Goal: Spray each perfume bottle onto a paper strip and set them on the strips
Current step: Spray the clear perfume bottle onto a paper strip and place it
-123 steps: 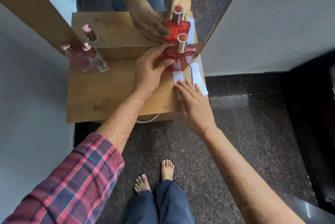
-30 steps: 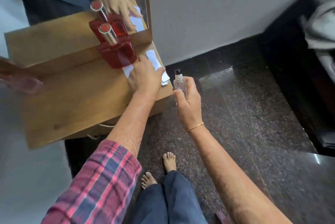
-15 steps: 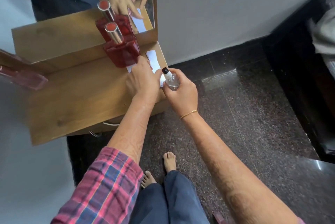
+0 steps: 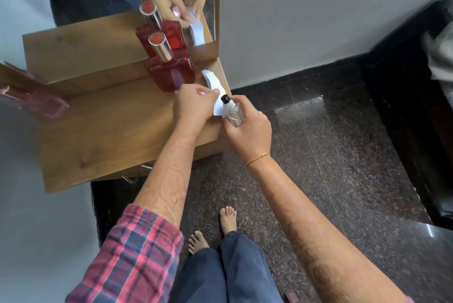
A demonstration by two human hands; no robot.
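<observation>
Gripping a small clear spray bottle (image 4: 234, 113), right hand (image 4: 247, 131) beside left hand (image 4: 191, 106) pinching a paper strip (image 4: 215, 86).

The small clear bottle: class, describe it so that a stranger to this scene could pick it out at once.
Find the wooden shelf below the mirror, then its right front corner, where the two hands meet. There the right hand holds the small clear bottle against a white paper strip. Unlike the tall red bottle behind, it is colourless, with a black top.

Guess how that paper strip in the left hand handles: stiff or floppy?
Probably floppy: the strip curves where the left hand lifts it off the shelf. Likely very light, so spray from the clear bottle may push it.
</observation>
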